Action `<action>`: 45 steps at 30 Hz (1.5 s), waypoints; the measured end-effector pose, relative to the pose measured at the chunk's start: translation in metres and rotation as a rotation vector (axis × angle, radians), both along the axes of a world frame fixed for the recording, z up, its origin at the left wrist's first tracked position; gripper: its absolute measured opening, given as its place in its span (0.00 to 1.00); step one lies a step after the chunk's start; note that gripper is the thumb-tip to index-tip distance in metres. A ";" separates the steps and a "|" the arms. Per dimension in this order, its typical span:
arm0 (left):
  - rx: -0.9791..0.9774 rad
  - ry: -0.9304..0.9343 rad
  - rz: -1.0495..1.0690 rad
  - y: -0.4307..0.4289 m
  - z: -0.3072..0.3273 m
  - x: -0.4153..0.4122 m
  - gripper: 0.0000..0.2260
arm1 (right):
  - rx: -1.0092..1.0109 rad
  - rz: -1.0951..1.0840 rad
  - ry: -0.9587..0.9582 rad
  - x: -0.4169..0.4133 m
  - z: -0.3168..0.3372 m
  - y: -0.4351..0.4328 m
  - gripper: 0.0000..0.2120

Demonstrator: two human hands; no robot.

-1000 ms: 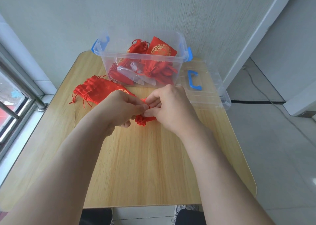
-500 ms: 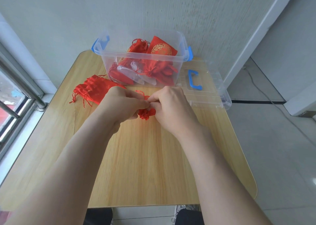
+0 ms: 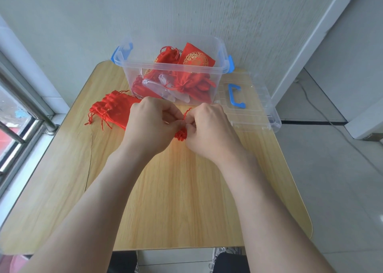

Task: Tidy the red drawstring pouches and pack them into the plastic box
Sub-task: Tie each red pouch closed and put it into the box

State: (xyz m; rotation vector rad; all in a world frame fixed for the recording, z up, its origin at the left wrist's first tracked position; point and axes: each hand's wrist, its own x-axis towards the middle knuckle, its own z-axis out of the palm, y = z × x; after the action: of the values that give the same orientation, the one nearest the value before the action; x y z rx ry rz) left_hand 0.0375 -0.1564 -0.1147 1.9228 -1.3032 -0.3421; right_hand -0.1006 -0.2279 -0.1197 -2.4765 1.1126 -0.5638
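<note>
1. Step in hand: closing one small red pouch point(image 3: 181, 134), held above the table point(image 3: 176, 200) a little beyond its middle, toward the far edge.
2. Left hand point(image 3: 153, 125): fingers curled, clamped on the gathered neck. Right hand point(image 3: 207, 127): fingertips pinch the drawstring point(image 3: 186, 113), which loops up between the hands.
3. To do it well, I'd hold the neck fixed and pull the cord straight out and evenly, so the pleats close without bunching. Tuck the loose ends before dropping it in.
4. Spare pouches point(image 3: 116, 108) lie in a heap near the far-left corner, cords splayed and likely to snag.
5. Plastic box point(image 3: 132, 73) sits at the far edge, already part-filled with packed pouches point(image 3: 190, 73). Its lid point(image 3: 255, 111) lies beside it at the far-right corner.
6. Room: pale wall point(image 3: 145, 9) behind, window point(image 3: 12, 111) left, tiled floor point(image 3: 331, 169) right.
</note>
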 end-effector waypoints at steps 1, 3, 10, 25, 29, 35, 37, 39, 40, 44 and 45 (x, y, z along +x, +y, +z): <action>-0.010 -0.029 -0.013 -0.001 -0.001 0.000 0.05 | 0.012 -0.007 -0.020 0.000 -0.002 -0.001 0.09; -0.007 -0.076 -0.034 -0.004 -0.003 0.001 0.05 | 0.058 -0.041 -0.067 0.000 -0.003 -0.003 0.10; -0.035 -0.223 -0.139 -0.004 -0.002 0.001 0.09 | 0.519 -0.151 -0.228 -0.011 0.008 -0.010 0.07; -0.111 -0.006 -0.135 0.003 0.008 0.007 0.08 | 1.209 -0.212 -0.698 -0.013 0.007 -0.014 0.03; -0.140 0.003 -0.110 0.004 0.009 0.004 0.07 | 1.241 -0.222 -0.705 -0.012 0.008 -0.016 0.03; -0.099 -0.001 -0.154 0.004 0.011 0.003 0.09 | 1.233 -0.257 -0.666 -0.011 0.005 -0.017 0.02; -0.083 0.025 -0.168 0.004 0.012 0.002 0.09 | 1.220 -0.265 -0.658 -0.012 0.005 -0.017 0.02; -0.072 0.054 -0.174 0.005 0.012 0.002 0.07 | 1.197 -0.264 -0.648 -0.012 0.005 -0.017 0.02; -0.068 0.061 -0.174 0.005 0.012 0.002 0.06 | 1.183 -0.263 -0.644 -0.013 0.005 -0.017 0.02; -0.066 0.015 -0.182 0.003 0.009 0.005 0.03 | 1.093 -0.264 -0.595 -0.014 0.005 -0.017 0.03; -0.061 -0.025 -0.180 0.003 0.007 0.005 0.03 | 1.059 -0.264 -0.568 -0.014 0.005 -0.017 0.03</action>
State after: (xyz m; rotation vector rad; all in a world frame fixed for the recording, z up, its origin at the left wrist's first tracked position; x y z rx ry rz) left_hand 0.0422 -0.1539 -0.1072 1.7688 -1.4914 -0.3649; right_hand -0.1143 -0.2448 -0.1151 -1.1822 1.0865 -0.5052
